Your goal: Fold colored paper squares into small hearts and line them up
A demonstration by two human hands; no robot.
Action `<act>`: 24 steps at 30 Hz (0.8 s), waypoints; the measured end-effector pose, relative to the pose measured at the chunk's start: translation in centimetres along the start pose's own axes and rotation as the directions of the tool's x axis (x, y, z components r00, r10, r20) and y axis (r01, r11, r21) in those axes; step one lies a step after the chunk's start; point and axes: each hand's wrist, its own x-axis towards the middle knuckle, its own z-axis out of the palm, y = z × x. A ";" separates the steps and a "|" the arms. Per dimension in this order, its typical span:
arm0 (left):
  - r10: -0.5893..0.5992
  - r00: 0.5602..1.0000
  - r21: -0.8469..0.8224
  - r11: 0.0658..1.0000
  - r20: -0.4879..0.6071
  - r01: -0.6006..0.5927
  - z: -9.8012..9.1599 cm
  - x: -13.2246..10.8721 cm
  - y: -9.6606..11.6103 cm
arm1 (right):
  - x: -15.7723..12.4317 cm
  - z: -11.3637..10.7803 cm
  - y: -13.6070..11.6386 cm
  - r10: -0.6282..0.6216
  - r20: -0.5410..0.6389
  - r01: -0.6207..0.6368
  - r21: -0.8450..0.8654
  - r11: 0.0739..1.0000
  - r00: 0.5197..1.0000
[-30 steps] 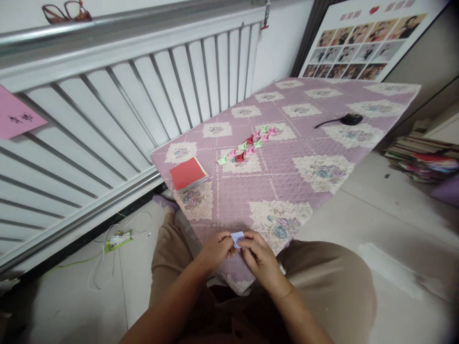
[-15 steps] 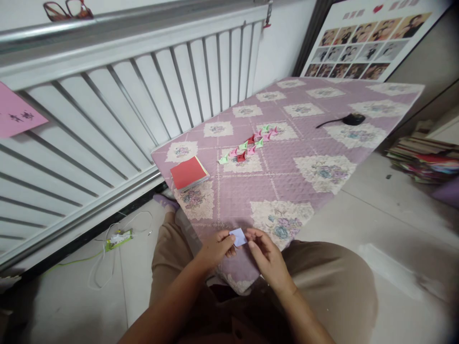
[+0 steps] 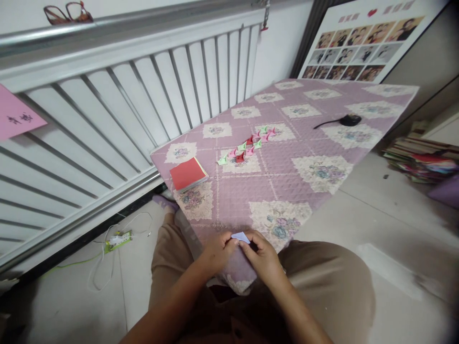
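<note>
A small lavender piece of folded paper (image 3: 241,237) is pinched between both my hands, just above the near corner of the table. My left hand (image 3: 219,251) grips its left side, the thumb pressing from the near side. On the other side my right hand (image 3: 261,252) closes on it too, thumb against its lower edge. The paper now looks like a flat, narrow shape with a point to the right; its underside is hidden by my fingers. Farther up the table, several small folded paper pieces (image 3: 240,156) in green, pink and red stand in two slanting rows.
A stack of coloured paper with a red top sheet (image 3: 188,173) lies at the table's left edge. A black corded object (image 3: 350,120) rests at the far right on the flowered tablecloth (image 3: 247,196). The white radiator (image 3: 143,105) borders the left; a power strip (image 3: 120,240) is on the floor.
My right hand has come in and taken hold of the lavender paper. The paper went from a square facing up to a narrower, folded-looking shape.
</note>
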 end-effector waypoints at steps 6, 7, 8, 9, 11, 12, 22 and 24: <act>-0.036 0.994 -0.076 0.997 -0.105 0.028 -0.6 -0.1 1.0 | 0.2 -0.1 0.1 0.033 0.027 -0.034 0.014 0.999 0.999; -0.060 0.993 -0.078 0.996 -0.100 0.053 -0.6 -0.1 1.2 | 0.2 -0.1 0.1 0.040 0.032 -0.041 0.020 0.999 0.999; -0.076 0.992 -0.075 0.995 -0.099 0.069 -0.6 -0.2 1.3 | 0.2 -0.1 0.1 0.047 0.036 -0.048 0.026 0.998 0.998; -0.083 0.992 -0.068 0.995 -0.098 0.077 -0.6 -0.2 1.3 | 0.2 -0.2 0.1 0.054 0.041 -0.055 0.028 0.998 0.998; -0.067 0.993 -0.048 0.997 -0.095 0.063 -0.6 -0.3 1.3 | 0.1 -0.3 0.0 0.069 0.051 -0.070 0.017 0.997 0.996; -0.055 0.995 -0.045 0.998 -0.088 0.051 -0.5 -0.3 1.2 | 0.0 -0.3 -0.1 0.075 0.055 -0.076 0.005 0.997 0.996; 0.170 0.980 0.121 0.980 -0.102 -0.158 -0.5 0.0 0.4 | -0.1 0.3 0.2 -0.012 -0.003 0.012 -0.053 0.999 1.000; 0.344 0.932 0.288 0.909 -0.113 -0.300 -0.5 -0.2 0.0 | -0.2 0.7 0.6 -0.098 -0.037 0.094 -0.102 0.990 0.995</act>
